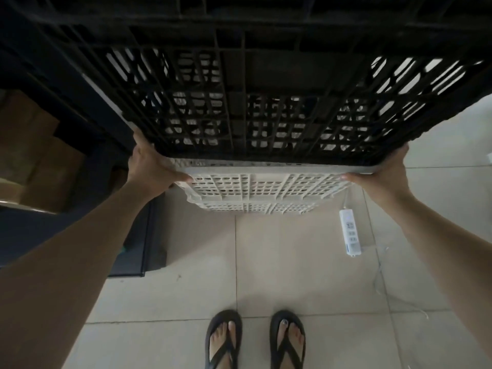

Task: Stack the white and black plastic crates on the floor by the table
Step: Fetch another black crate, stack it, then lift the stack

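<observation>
Head view, looking down past both forearms. The black crate (266, 83) fills the upper half of the frame, tilted so its slatted base and wall face the camera. The white crate (255, 187) sits directly under the black crate's near edge, touching it; only its pale gridded face shows below the black rim. Whether the 2 crates are nested or just pressed together, cannot tell.

Left hand (151, 166) clamps the left corner of the black crate where it meets the white one, thumb laid along the white rim, fingers wrapped up out of sight behind the black wall. Right hand (386, 174) grips the right corner of the same pair, thumb tip on the white rim, fingers hidden behind. Both crates are held up, clear of the tiled floor (292, 275).

Below the black crate's right corner, a white power strip (350, 231) lies on the tiles, its cord trailing. Below the crate's middle, 2 feet in black flip-flops (255, 339). Left of the black crate, dark furniture (69, 102) and brown cardboard boxes (40, 155).
</observation>
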`<state>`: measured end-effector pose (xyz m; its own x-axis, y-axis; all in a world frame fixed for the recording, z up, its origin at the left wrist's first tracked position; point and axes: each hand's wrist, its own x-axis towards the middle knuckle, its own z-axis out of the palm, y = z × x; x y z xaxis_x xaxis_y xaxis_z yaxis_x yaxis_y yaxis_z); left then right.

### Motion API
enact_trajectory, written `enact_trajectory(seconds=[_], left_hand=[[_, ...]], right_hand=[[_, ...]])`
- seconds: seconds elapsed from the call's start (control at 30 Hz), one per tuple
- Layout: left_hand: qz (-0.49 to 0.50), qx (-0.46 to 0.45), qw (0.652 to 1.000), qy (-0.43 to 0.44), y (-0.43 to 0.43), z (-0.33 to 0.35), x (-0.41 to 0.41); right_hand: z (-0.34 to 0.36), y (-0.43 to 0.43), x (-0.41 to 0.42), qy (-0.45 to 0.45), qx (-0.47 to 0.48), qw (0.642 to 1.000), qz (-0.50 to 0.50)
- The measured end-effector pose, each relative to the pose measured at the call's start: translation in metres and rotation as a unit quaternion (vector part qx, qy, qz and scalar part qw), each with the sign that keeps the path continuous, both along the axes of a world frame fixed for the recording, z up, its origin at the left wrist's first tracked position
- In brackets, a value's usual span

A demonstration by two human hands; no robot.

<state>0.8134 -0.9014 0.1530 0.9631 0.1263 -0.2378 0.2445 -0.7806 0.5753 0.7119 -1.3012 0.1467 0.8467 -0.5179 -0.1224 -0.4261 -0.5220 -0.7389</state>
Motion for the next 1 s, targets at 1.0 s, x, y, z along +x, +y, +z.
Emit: enact_trajectory(seconds=[1.0], left_hand=[[0.055, -0.092, 0.991, -0.085, -0.014, 0.01, -0.014]], right_hand=[[-0.012, -0.031, 0.016, -0.082, 0.095, 0.988, -0.089]])
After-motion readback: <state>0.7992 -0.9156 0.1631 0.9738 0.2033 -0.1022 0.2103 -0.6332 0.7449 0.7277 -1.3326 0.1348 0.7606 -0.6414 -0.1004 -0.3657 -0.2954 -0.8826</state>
